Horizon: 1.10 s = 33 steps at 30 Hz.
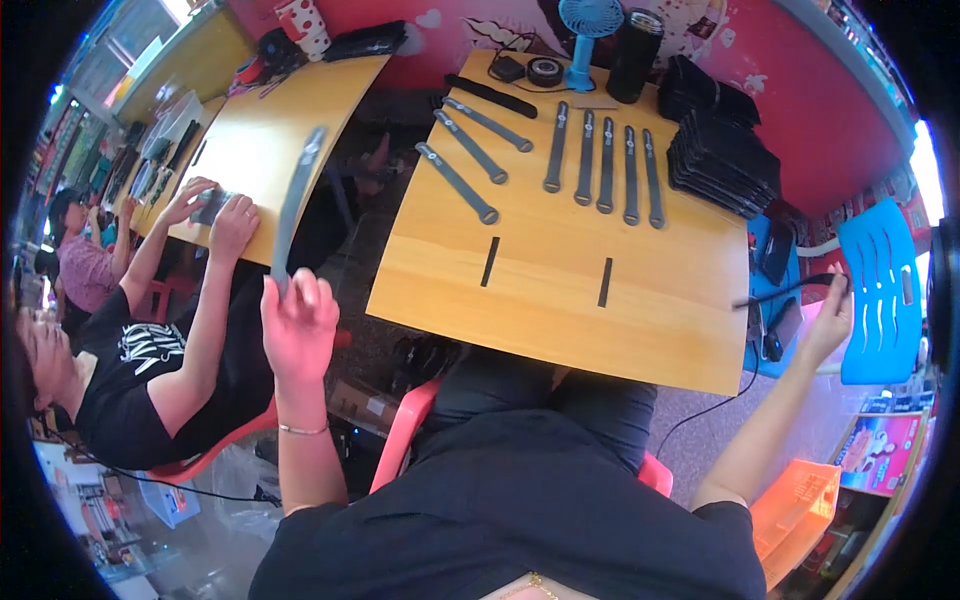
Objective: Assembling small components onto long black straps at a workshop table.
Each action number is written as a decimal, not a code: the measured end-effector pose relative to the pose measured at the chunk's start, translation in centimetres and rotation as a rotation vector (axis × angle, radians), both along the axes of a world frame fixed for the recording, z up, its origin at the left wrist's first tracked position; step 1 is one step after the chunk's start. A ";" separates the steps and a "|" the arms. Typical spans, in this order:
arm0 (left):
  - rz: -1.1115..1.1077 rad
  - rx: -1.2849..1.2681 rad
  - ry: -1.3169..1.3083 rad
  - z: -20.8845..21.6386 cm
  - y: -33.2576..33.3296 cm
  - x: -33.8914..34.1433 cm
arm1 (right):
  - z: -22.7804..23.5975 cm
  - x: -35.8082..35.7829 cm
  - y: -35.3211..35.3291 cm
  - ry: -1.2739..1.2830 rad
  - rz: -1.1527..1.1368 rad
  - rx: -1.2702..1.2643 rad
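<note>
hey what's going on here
A seated person holds up a grey strap in the left hand and a dark strip in the right hand, out past the table's right edge. Eight more straps lie on the table, near a black stack. To the left, a co-worker handles something small at another table.

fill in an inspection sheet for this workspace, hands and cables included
Surface: wooden table; two short black strips or marks on its near half.
Job's things: three slanted grey straps, five straighter ones to their right; black stack at the far right.
Clutter: blue fan, black bottle at the far edge.
Left hand: pinches a raised strap.
Right hand: holds a dark strip by the table's right edge.
Cables: black cable hangs off the right side.
Surroundings: co-worker at left; blue chair, orange crate at right.
</note>
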<state>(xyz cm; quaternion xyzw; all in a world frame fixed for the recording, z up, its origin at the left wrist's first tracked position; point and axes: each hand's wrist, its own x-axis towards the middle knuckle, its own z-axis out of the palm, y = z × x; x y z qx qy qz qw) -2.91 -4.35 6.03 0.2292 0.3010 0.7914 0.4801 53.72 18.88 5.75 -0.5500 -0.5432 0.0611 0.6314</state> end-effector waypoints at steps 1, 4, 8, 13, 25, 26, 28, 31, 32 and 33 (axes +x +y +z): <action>0.004 -0.003 -0.002 -0.2 0.7 -0.2 | -1.1 -0.6 0.3 -0.118 -0.051 -0.054; 0.087 0.106 -0.092 -1.4 2.9 0.0 | -3.0 -5.6 -0.4 -0.474 -0.069 -0.010; 0.162 -0.034 0.022 -4.1 5.4 2.3 | -6.9 -8.9 -1.7 -0.666 0.064 -0.150; 0.211 -0.106 0.118 -4.9 8.0 3.5 | -9.2 -10.6 -3.2 -0.701 0.228 -0.348; 0.336 -0.091 0.267 -1.6 12.3 1.5 | -10.8 -11.4 -4.8 -0.665 0.285 -0.429; 0.343 -0.091 0.266 -2.1 12.1 1.4 | -10.5 -11.7 -4.8 -0.661 0.276 -0.432; 0.193 -0.197 0.124 -4.1 11.5 1.5 | -10.5 -12.1 -4.7 -0.660 0.273 -0.431; 0.065 -0.408 -0.031 -7.8 10.2 4.2 | -10.7 -12.1 -4.6 -0.697 0.250 -0.413; 0.037 -0.485 -0.096 -8.7 9.6 5.1 | -10.6 -12.1 -4.6 -0.703 0.248 -0.421; 0.006 -0.518 -0.138 -9.3 9.0 5.9 | -10.5 -12.1 -4.6 -0.711 0.248 -0.429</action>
